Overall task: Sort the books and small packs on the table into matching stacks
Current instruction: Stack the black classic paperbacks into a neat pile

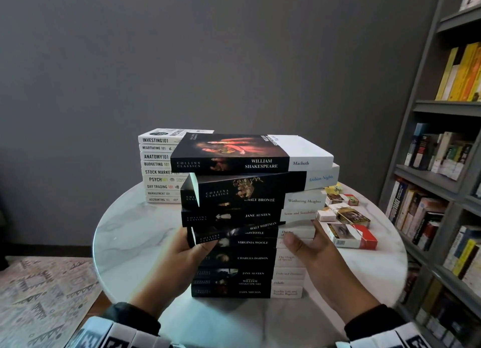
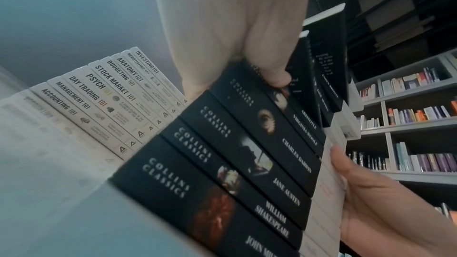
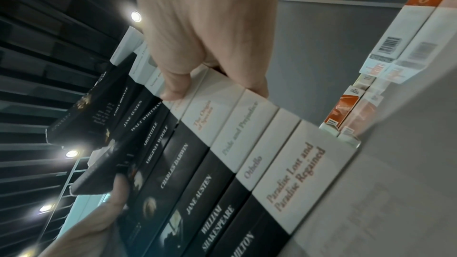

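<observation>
At the far left of the table (image 1: 125, 233) we had the white 101 stack (image 1: 158, 170) squared and standing apart. Our left hand (image 1: 179, 254) gripped the near corner of the skewed Whitman book (image 1: 234, 232) midway up the black stack (image 1: 247, 259), thumb on its spine. Our right hand (image 1: 309, 246) clamped the white ends of the books at that level, thumb in front, fingers behind. Above, Macbeth (image 1: 250, 152) and the books under it sat twisted. We judged we were straightening the black stack; next we needed to push both sides inward while steadying the top. To the right, the packs (image 1: 348, 225) lay unsorted.
</observation>
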Demonstrator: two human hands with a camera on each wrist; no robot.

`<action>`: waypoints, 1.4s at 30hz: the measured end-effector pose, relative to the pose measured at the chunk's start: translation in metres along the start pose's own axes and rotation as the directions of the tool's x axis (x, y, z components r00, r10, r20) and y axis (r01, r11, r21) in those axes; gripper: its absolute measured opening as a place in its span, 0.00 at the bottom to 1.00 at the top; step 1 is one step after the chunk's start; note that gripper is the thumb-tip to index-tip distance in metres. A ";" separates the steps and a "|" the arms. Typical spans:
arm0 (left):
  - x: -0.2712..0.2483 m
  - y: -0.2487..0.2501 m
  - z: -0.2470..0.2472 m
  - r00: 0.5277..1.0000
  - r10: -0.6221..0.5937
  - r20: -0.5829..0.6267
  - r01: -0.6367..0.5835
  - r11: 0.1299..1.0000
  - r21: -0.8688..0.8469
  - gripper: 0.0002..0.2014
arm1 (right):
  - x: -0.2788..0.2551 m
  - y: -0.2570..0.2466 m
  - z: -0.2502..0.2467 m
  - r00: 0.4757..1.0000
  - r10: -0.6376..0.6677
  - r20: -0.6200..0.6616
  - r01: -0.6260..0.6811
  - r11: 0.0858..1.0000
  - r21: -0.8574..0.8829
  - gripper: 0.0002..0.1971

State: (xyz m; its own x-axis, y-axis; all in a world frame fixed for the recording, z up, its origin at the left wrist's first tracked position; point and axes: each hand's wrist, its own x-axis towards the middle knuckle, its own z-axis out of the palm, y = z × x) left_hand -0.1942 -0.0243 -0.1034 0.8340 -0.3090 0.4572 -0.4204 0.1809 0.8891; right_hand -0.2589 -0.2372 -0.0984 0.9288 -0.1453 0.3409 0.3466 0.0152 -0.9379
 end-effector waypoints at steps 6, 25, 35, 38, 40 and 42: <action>0.000 0.000 0.001 1.000 0.021 0.009 -0.021 0.999 0.031 0.09 | 0.000 0.001 -0.002 1.000 -0.001 0.017 0.002 0.999 -0.041 0.51; -0.010 0.010 0.012 0.982 0.129 -0.140 -0.127 0.992 0.029 0.45 | 0.005 0.002 -0.001 0.993 -0.083 -0.084 0.084 0.996 0.010 0.50; -0.009 0.004 0.006 0.985 0.079 -0.154 -0.071 0.996 0.055 0.30 | 0.001 0.007 -0.002 0.988 -0.102 -0.119 0.103 0.995 0.006 0.39; -0.007 0.004 0.005 0.985 0.069 -0.158 -0.059 0.996 0.063 0.28 | 0.000 0.008 -0.003 0.987 -0.118 -0.112 0.115 0.993 -0.036 0.43; -0.006 0.003 0.004 0.985 0.070 -0.157 -0.058 0.995 0.081 0.29 | 0.001 0.007 -0.004 0.986 -0.121 -0.114 0.117 0.992 -0.047 0.52; -0.004 0.002 0.001 0.987 0.069 -0.147 -0.058 0.995 0.077 0.30 | 0.001 0.005 -0.003 0.989 -0.118 -0.090 0.115 0.993 -0.031 0.54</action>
State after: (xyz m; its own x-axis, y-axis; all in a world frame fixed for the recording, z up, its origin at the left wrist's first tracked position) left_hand -0.1993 -0.0238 -0.1032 0.8465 -0.1549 0.5094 -0.4945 0.1258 0.8600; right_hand -0.2566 -0.2404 -0.1028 0.8660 -0.2342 0.4417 0.4472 -0.0321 -0.8938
